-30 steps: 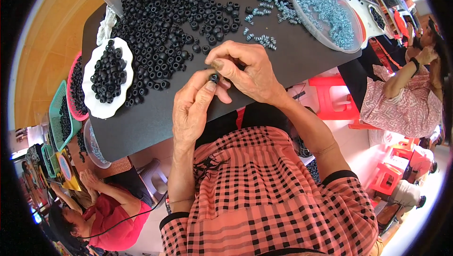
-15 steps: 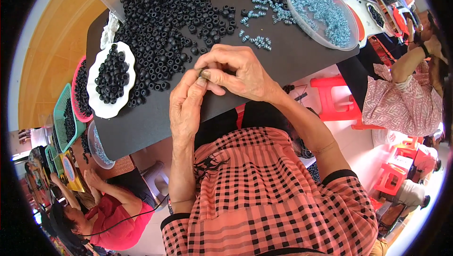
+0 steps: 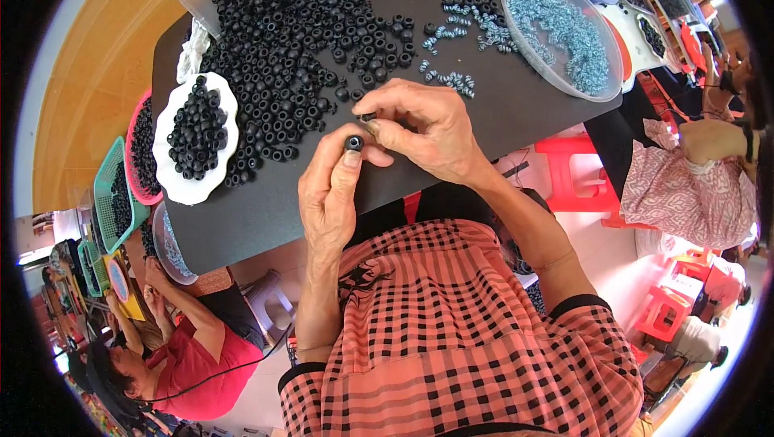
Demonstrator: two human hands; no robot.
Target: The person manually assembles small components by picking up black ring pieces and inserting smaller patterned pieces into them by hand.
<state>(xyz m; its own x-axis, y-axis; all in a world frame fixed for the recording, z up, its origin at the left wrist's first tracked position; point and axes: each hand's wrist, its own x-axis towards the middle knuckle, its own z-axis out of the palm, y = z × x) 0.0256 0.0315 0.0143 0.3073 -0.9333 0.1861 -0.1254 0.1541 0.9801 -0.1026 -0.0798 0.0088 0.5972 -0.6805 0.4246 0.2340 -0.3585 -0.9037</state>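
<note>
Left hand (image 3: 326, 187) pinches one black bead (image 3: 354, 143) over the near table edge

The black bead sits between the left hand's thumb and forefinger, its round hole facing up. Just right of it and slightly farther off, the right hand (image 3: 427, 126) has its thumb and forefinger closed around a small dark piece (image 3: 368, 118), too covered to identify. The two hands are close together above the dark table (image 3: 242, 223).

Beyond them, a broad heap of black beads (image 3: 278, 90) spreads across the far left of the tabletop. At the left edge lies a white scalloped plate (image 3: 179, 187), bearing a smaller mound of beads (image 3: 196, 131). To the far right is a round clear plastic tub (image 3: 538, 58) of light-blue coiled pieces (image 3: 576, 30); loose coiled pieces (image 3: 451, 82) lie on the tabletop to its left.

Past the table's left side are a pink basket (image 3: 147, 197) and a green mesh basket (image 3: 105, 203). A co-worker in a red top (image 3: 205, 376) sits at the near left, and a red stool (image 3: 574, 164) is at the right.
</note>
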